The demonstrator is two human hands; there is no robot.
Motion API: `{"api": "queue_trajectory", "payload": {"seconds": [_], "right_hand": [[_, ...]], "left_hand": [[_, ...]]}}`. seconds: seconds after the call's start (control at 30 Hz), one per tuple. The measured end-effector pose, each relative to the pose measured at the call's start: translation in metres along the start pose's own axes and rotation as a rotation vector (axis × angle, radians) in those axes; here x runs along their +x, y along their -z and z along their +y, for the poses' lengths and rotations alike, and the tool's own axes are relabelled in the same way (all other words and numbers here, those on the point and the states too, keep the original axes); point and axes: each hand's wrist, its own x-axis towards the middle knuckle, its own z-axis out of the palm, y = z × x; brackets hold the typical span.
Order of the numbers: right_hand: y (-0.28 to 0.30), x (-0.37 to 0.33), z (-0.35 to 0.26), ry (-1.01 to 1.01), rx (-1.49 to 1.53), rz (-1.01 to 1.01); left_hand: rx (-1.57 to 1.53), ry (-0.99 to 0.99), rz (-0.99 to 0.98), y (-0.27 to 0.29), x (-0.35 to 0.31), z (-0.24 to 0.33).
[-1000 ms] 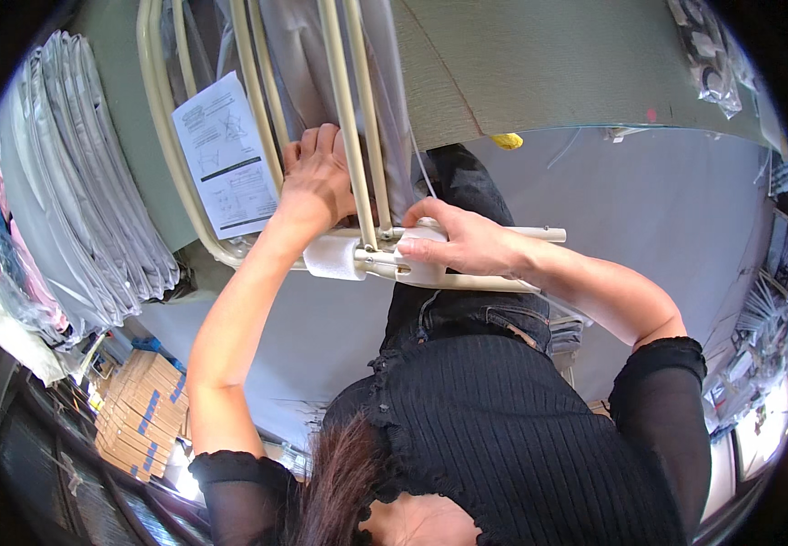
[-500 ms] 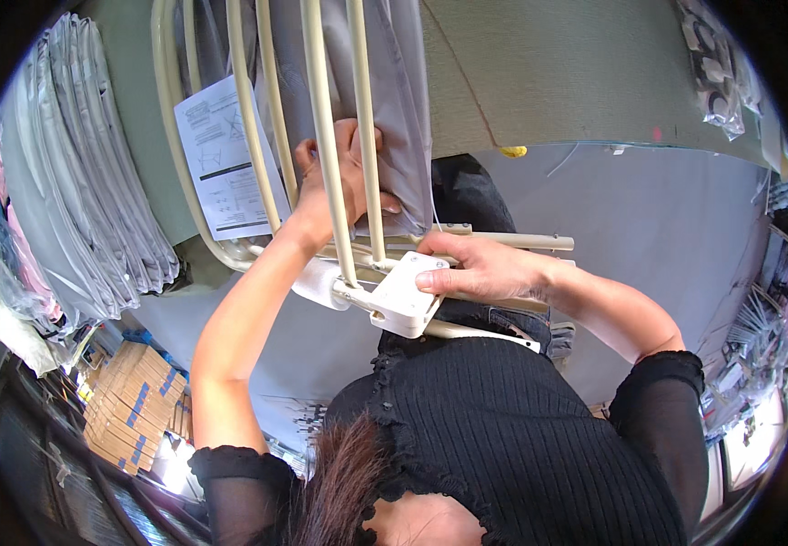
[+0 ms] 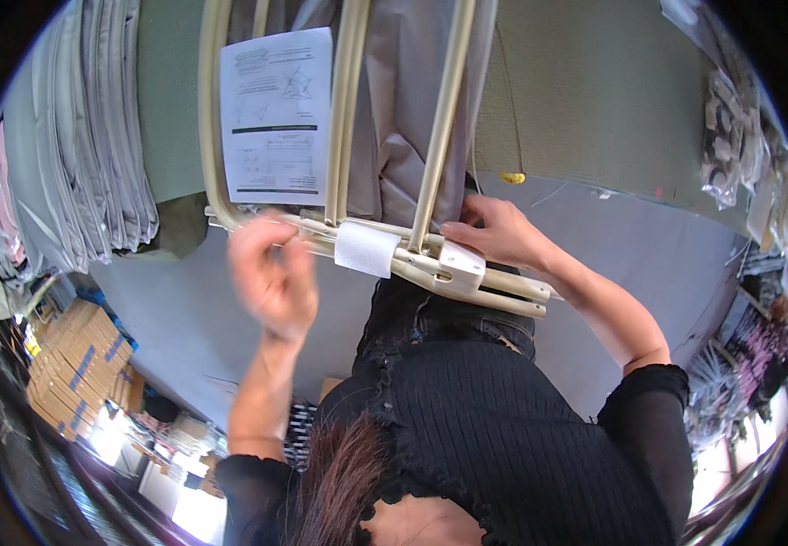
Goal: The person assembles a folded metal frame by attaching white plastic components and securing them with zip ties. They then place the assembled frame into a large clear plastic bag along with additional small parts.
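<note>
Our ribbed black top (image 3: 503,409) is lying nearest. Beyond, our left hand (image 3: 276,282) is looking blurred, its fingers curling; we cannot tell whether they are gripping anything. Our right hand (image 3: 508,235) is clamping its fingers on a cream tubular frame (image 3: 442,127) beside a smooth, boxy white block (image 3: 462,257). Spongy white foam (image 3: 365,249) is wrapping it nearby. The frame is overhanging the green-grey counter (image 3: 585,109), with creased grey cloth (image 3: 403,109) and a flat printed sheet (image 3: 277,118) lying along it.
</note>
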Motion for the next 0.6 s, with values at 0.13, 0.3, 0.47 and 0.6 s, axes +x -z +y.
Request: {"api": "queue_trajectory", "payload": {"seconds": [0.13,0.3,0.47,0.6], "right_hand": [[-0.014,0.021,0.002,-0.071,0.176,0.039],[-0.020,0.016,-0.012,-0.058,0.229,0.103],[-0.026,0.004,-0.016,-0.005,0.426,0.258],[-0.028,0.020,-0.015,0.049,0.242,0.358]], "left_hand": [[-0.422,1.112,0.787,-0.010,-0.102,-0.048],[-1.161,0.963,0.146,-0.093,-0.140,-0.113],[-1.753,1.095,0.321,-0.093,-0.111,-0.080],[-1.581,1.267,0.376,-0.094,-0.097,-0.074]]}}
